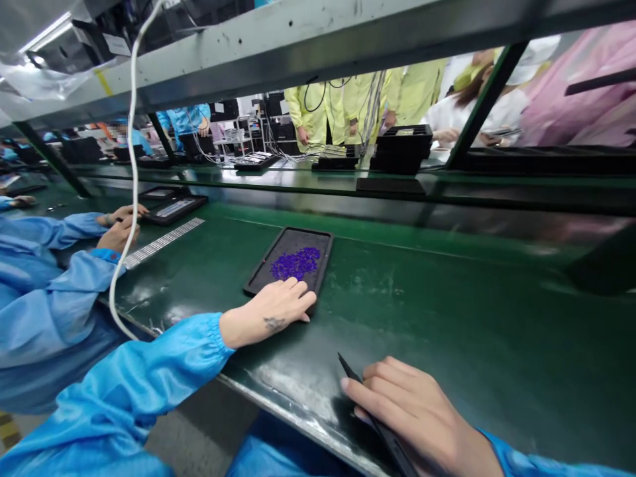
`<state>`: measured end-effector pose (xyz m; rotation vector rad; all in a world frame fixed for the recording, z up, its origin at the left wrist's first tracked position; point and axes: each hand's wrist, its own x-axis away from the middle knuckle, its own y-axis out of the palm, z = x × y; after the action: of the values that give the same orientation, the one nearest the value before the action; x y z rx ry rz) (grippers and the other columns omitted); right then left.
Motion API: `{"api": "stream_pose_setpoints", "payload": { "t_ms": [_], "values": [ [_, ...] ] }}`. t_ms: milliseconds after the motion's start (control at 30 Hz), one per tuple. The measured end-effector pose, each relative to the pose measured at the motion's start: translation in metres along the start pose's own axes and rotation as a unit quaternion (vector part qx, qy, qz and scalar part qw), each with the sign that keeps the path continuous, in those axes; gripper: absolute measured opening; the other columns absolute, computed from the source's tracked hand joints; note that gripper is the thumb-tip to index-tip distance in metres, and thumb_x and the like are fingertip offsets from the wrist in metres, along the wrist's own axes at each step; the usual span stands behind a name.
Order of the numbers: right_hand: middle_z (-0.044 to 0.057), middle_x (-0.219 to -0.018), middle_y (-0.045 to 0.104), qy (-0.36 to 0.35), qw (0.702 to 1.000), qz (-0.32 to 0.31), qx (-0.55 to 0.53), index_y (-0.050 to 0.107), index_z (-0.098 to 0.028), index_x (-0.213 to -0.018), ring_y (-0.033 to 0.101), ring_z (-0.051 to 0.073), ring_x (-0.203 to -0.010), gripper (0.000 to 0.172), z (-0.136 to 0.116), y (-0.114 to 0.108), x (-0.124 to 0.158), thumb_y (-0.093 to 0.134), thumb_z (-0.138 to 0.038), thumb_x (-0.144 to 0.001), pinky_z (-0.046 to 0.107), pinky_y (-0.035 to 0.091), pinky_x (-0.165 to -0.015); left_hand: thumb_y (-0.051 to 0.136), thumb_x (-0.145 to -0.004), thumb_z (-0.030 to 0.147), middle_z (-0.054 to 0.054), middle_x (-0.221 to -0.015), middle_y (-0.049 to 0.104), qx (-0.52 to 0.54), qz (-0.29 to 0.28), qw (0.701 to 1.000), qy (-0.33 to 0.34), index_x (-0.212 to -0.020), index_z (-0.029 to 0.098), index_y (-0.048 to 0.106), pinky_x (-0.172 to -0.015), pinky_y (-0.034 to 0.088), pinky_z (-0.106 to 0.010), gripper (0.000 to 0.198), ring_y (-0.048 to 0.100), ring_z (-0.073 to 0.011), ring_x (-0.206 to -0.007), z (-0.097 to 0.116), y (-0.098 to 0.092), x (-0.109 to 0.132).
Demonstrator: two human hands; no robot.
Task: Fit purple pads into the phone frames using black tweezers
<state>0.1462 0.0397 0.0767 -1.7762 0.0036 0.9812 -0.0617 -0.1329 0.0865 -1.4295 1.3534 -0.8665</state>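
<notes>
- Tray point(263, 268) on the belt point(447, 318), near its near edge, left of middle.
- Heap of small parts point(295, 263) in the tray.
- Left hand point(278, 308) on the tray's near end.
- Right hand point(422, 411) at the belt's near edge, right of the tray, holding tweezers point(350, 371).
- Co-worker's hands point(119, 225) further left along the belt.
- Stacked trays point(402, 149) behind, past the far edge.

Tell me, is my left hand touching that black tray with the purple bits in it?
Touching. The head view shows the left hand lying flat with its fingers over the near edge of the black tray, no gap between them.
</notes>
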Motion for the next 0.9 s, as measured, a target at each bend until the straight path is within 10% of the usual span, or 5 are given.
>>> {"api": "stream_pose_setpoints", "payload": {
  "t_ms": [400,533,700,900],
  "values": [
    [0.001,-0.067,0.060,0.012,0.999,0.025,-0.034,0.061,-0.013,-0.115,0.054,0.015,-0.063,0.021,-0.002,-0.003,0.003,0.044,-0.016,-0.103,0.031,0.039,-0.063,0.051,-0.101,0.041,-0.010,-0.101,0.058,0.011,0.051,0.997,0.055,-0.102,0.016,0.055,-0.076,0.041,-0.038,0.026,0.053,-0.0248,-0.093,0.024,-0.004,-0.009],
    [0.001,-0.068,0.062,0.173,0.975,0.142,-0.004,0.064,-0.018,-0.097,0.056,0.014,-0.061,0.019,0.007,-0.015,0.007,0.049,-0.028,-0.101,0.032,0.046,-0.067,0.041,-0.106,0.031,-0.004,-0.111,0.062,0.112,0.102,0.953,0.261,-0.106,0.022,0.059,-0.078,0.043,-0.034,0.021,0.054,-0.0176,-0.095,0.071,-0.003,-0.025],
    [-0.002,-0.061,0.053,0.511,0.824,0.231,-0.084,0.063,-0.018,-0.079,0.049,0.013,-0.053,0.035,0.051,-0.018,0.016,0.055,-0.047,-0.097,0.026,0.040,-0.050,0.033,-0.105,0.024,0.003,-0.118,0.064,0.235,0.125,0.868,0.420,-0.112,0.029,0.066,-0.082,0.049,-0.029,0.035,0.055,-0.0128,-0.105,0.121,-0.008,-0.037],
    [0.007,-0.083,0.071,0.504,0.846,0.064,-0.162,0.072,-0.016,-0.083,0.062,0.016,-0.067,0.035,0.065,-0.022,0.018,0.061,-0.048,-0.093,0.028,0.048,-0.060,0.024,-0.104,0.023,0.002,-0.127,0.062,0.281,0.148,0.846,0.428,-0.119,0.033,0.067,-0.093,0.051,-0.029,0.047,0.054,-0.0159,-0.116,0.137,-0.006,-0.044]
  ]
}}
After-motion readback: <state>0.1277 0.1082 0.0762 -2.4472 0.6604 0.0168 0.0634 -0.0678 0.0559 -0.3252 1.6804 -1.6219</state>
